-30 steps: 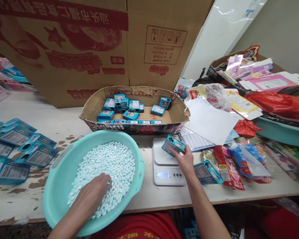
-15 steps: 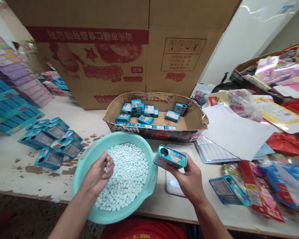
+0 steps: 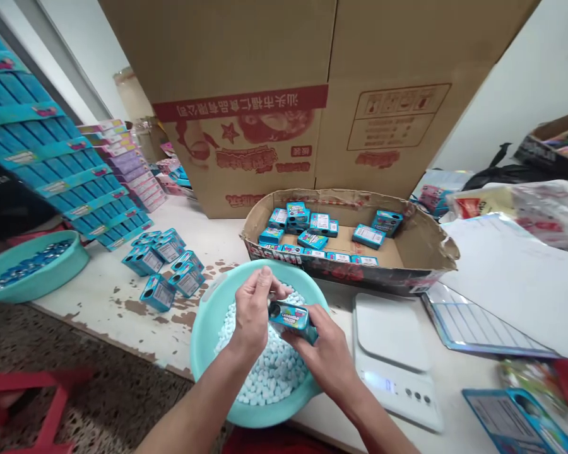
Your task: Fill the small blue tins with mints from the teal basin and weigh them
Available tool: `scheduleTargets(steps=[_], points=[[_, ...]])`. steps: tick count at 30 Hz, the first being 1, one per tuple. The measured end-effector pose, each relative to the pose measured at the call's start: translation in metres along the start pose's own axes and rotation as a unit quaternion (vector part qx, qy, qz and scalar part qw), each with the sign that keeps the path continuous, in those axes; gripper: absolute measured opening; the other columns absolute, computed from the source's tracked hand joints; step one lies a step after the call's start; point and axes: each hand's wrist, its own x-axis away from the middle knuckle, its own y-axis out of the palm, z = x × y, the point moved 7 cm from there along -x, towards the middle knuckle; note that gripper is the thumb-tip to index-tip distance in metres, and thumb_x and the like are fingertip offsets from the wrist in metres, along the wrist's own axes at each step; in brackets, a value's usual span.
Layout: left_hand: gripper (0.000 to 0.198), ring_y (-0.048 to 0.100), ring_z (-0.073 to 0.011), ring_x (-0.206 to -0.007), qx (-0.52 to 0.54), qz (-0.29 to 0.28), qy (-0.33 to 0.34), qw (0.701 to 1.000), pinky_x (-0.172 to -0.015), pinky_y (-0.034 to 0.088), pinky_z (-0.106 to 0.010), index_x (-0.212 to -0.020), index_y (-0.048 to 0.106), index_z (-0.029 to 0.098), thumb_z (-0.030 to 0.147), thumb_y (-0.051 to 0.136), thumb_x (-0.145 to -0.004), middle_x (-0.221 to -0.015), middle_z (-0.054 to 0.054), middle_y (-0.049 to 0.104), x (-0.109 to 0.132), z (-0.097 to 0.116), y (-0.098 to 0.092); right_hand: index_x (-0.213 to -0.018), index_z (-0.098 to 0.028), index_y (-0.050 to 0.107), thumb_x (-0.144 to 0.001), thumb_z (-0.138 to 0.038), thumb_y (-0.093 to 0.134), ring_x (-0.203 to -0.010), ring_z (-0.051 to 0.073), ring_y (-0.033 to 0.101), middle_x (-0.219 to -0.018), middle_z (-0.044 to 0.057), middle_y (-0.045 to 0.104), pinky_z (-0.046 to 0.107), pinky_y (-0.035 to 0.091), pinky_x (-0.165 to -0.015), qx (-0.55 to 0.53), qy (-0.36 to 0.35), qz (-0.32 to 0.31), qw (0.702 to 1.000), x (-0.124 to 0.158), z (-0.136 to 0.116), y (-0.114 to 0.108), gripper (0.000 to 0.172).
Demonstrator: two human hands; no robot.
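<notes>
My right hand (image 3: pixel 324 347) grips a small blue candy box (image 3: pixel 289 315) with a round dark hole at the left end of its top. Close against that hole, my left hand (image 3: pixel 253 309) is closed, its fingers pinched together; what lies inside them is hidden. Both hands are above a turquoise basin (image 3: pixel 202 353) that holds many pale blue-white candies (image 3: pixel 265 378). Several matching blue boxes (image 3: pixel 158 291) stand in a group left of the basin, and others (image 3: pixel 312 239) lie in a torn cardboard tray (image 3: pixel 421 265) behind it.
Right of the basin sits a white digital scale (image 3: pixel 392 334). A large carton (image 3: pixel 265 63) rises behind the tray. Stacked blue packs (image 3: pixel 66 145) and a second turquoise basin (image 3: pixel 52 280) are at left. Papers (image 3: pixel 515 265) and another blue box (image 3: pixel 511 419) lie at right.
My left hand has risen from the candies to the box's hole. My right hand has brought the box left over the basin. The view has swung left, and the scale shows fully.
</notes>
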Motion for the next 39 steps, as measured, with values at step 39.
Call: scheduleTargets(steps=[39], points=[[0.035, 0.045, -0.0051, -0.045, 0.084, 0.062, -0.109, 0.989, -0.038, 0.029, -0.015, -0.067, 0.050, 0.015, 0.042, 0.072, -0.067, -0.058, 0.004, 0.050, -0.010, -0.020, -0.043, -0.095, -0.021, 0.058, -0.072, -0.014, 0.066, -0.087, 0.021, 0.057, -0.091, 0.002, 0.061, 0.031, 0.042, -0.075, -0.020, 0.003, -0.056, 0.998, -0.002, 0.010, 0.024, 0.024]])
